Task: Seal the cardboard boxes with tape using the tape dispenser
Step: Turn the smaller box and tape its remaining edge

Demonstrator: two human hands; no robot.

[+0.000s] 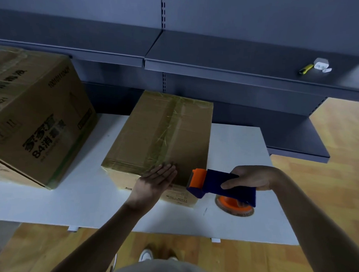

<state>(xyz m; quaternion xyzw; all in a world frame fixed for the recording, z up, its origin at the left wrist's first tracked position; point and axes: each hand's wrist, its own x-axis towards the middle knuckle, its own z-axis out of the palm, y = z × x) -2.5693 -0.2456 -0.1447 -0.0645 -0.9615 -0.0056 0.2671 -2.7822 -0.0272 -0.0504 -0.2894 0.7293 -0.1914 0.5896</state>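
Box (154, 131) taped, left hand (154, 181) flat on it | right hand (252, 178) grips tape dispenser (219, 181) | larger box (37, 114) print: seemingly "84消"

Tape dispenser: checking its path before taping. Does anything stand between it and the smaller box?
Nothing visible does. The tape dispenser, gripped by the right hand, has its orange head at the near right edge of the smaller box. The left hand lies flat on the near edge, left of it.
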